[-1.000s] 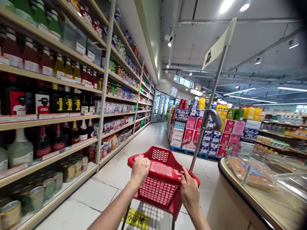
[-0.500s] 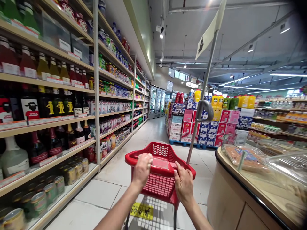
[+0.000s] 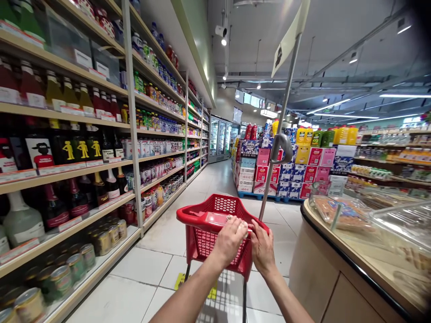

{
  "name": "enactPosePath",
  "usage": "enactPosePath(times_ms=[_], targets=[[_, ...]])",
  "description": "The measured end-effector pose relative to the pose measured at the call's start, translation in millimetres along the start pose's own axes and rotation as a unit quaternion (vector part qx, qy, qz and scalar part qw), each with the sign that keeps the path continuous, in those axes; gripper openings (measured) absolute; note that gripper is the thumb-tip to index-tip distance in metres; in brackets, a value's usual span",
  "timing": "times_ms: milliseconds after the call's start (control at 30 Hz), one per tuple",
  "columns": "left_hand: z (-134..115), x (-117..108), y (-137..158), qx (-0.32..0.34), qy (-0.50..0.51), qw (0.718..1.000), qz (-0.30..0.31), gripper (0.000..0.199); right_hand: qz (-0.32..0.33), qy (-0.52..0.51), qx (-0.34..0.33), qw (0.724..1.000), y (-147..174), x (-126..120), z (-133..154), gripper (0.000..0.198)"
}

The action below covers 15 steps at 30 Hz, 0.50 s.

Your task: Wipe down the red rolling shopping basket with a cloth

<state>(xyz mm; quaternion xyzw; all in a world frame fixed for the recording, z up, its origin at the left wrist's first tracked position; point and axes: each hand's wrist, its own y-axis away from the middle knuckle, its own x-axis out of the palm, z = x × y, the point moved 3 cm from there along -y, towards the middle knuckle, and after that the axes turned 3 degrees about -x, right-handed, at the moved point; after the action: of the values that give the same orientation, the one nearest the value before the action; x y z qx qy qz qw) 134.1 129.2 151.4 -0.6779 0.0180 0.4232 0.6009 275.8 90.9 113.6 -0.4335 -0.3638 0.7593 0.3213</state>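
Note:
A red plastic shopping cart (image 3: pixel 192 240) with a perforated basket stands in front of me, its handle bar (image 3: pixel 213 219) toward me. My left hand (image 3: pixel 229 240) is closed over the right part of the handle. Between its fingers and the handle shows a small crumpled whitish cloth (image 3: pixel 243 225), mostly covered. My right hand (image 3: pixel 264 249) has its fingers bent over the handle's right end, close beside the left. The right hand's thumb side faces the left fingertips. From the cart's right side rises a metal pole (image 3: pixel 266 197) with a small flag (image 3: pixel 289 42).
Shelves (image 3: pixel 129 112) of bottles and cans line the left side. Ahead, stacked drink cartons (image 3: pixel 261 172) stand on a blue pallet (image 3: pixel 276 197). A curved counter (image 3: pixel 313 251) with packaged food is close on the right. Glass-door fridges (image 3: pixel 220 139) stand at the back.
My left hand has slid right along the handle with the whitish cloth, from its left part to near my right hand. The right hand stays at the right end, its fingers slightly shifted.

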Motion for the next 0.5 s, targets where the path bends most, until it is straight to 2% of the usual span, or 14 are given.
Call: enactPosePath(times_ms=[100, 167, 233, 267, 333, 400, 433, 500], targets=[[16, -9, 8, -0.014, -0.002, 1.0, -0.012, 0.03, 0.011, -0.003, -0.006, 1.0, 1, -1, -4, 0.039], [39, -22, 18, -0.106, -0.025, 0.993, -0.055, 0.036, 0.005, -0.003, 0.001, 1.0, 2, -1, -4, 0.038], [45, -26, 22, -0.141, -0.033, 0.987, -0.073, 0.037, -0.009, -0.004, 0.012, 1.0, 3, 0, -3, 0.038], [38, -23, 20, -0.123, -0.026, 0.99, -0.065, 0.036, -0.017, -0.003, 0.017, 1.0, 3, 0, -2, 0.038], [14, -12, 12, -0.036, -0.003, 0.999, -0.023, 0.032, -0.023, -0.002, 0.014, 1.0, 4, 0, -2, 0.038], [-2, -7, 7, 0.021, 0.005, 1.0, -0.007, 0.028, -0.017, 0.001, -0.005, 1.0, 5, -1, -4, 0.039], [-1, -9, 8, 0.026, 0.005, 1.0, -0.007, 0.027, -0.012, 0.004, -0.014, 1.0, 5, -1, -4, 0.038], [19, -21, 17, -0.012, 0.002, 1.0, -0.019, 0.028, -0.01, 0.011, -0.021, 1.0, 5, -3, -5, 0.037]])
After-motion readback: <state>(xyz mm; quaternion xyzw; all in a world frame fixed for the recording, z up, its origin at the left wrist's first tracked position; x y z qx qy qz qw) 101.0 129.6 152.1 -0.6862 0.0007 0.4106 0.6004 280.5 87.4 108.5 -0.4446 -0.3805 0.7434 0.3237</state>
